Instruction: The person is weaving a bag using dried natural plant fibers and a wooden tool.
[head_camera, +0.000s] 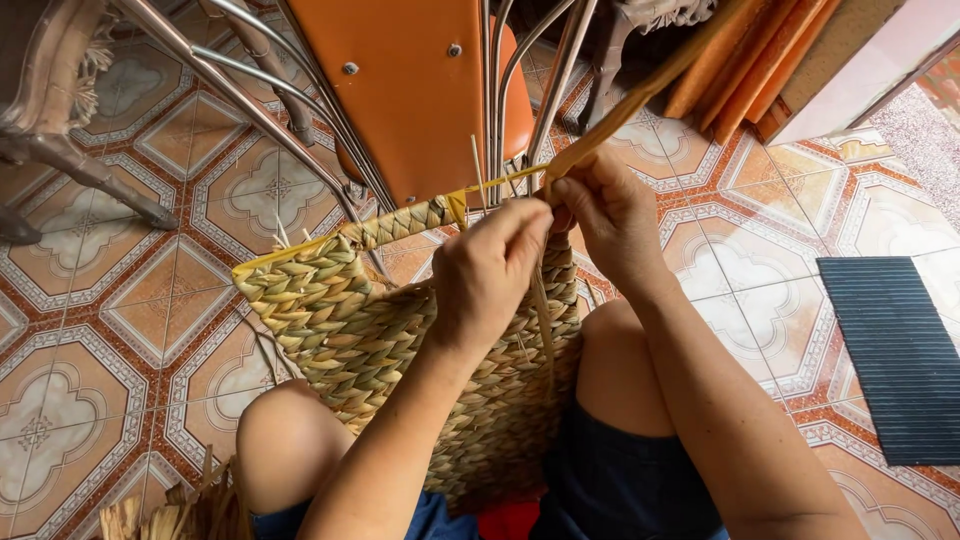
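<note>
A woven mat of green-tan braided straw (340, 330) lies across my knees, its top edge bound by a yellow strip (290, 252). My left hand (487, 270) pinches the braid at the upper right corner of the weave. My right hand (610, 215) is beside it, gripping a long tan straw strand (640, 95) that runs up and to the right. Both hands meet at the working edge, fingers closed on the fibres.
An orange chair with chrome legs (410, 90) stands right in front of the weave. A dark ribbed mat (895, 350) lies on the patterned tile floor at right. Loose dry straw (190, 505) sits by my left knee. Wooden furniture legs (60, 150) stand at the far left.
</note>
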